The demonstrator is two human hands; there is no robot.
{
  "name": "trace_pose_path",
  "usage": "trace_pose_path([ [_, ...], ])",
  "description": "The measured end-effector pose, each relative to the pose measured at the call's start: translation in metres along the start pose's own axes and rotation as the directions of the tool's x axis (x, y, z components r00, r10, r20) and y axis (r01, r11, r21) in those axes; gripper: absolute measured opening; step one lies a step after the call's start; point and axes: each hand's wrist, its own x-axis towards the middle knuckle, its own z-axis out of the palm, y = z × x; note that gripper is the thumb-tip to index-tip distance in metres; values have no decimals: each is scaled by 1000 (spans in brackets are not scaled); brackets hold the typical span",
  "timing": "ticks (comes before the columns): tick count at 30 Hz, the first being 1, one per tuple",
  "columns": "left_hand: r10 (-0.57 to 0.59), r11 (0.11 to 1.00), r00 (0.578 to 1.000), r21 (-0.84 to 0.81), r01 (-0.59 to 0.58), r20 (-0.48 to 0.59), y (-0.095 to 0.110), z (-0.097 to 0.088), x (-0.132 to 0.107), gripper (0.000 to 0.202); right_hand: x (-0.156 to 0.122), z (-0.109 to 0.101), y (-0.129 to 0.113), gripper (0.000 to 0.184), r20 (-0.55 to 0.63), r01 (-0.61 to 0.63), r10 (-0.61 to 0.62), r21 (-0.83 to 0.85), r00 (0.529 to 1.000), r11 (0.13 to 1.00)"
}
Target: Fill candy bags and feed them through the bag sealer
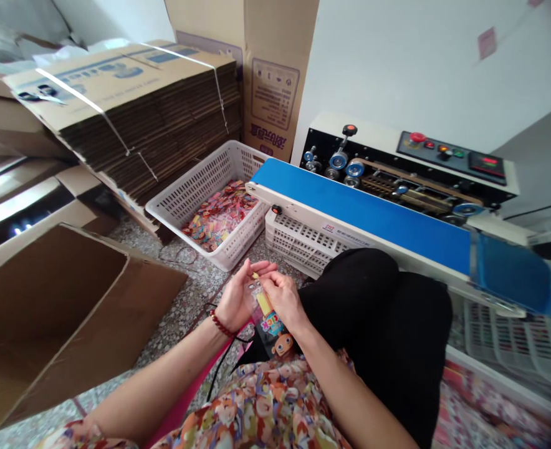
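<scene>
My left hand and my right hand meet in front of my lap, both closed on a small clear packet with a cartoon print and a yellow strip. The left hand cups the packet's top from the left, and a red bead bracelet circles that wrist. With its fingertips, the right hand pinches the top edge. The packet's lower end hangs over my flowered clothing.
A white basket of colourful packets stands on the speckled floor ahead. A sealing machine with a blue belt runs to the right above another white crate. Bundled flat cartons and an open cardboard box stand left.
</scene>
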Motion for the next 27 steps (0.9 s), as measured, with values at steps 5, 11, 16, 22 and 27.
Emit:
trace_pose_path([
  [5, 13, 1000, 1000, -7, -13, 13, -2, -3, 2, 36, 1, 2, 3, 26, -49, -22, 22, 3, 999, 1000],
  [11, -30, 991, 998, -134, 22, -52, 1, -14, 11, 33, 1, 0, 11, 31, 173, -152, 114, 226, 978, 962],
  [16, 21, 986, 996, -164, -34, -82, 9, -18, 13, 28, -4, -4, 5, 20, 210, -226, 145, 440, 967, 869],
  [22, 80, 992, 996, -100, -77, 28, 5, -15, 6, 25, -1, -13, 2, 21, -67, -81, 119, 410, 991, 908],
  [27, 158, 987, 987, 18, -159, 23, -5, -8, 3, 12, -1, -17, 1, 20, -107, -36, 85, 394, 991, 919],
])
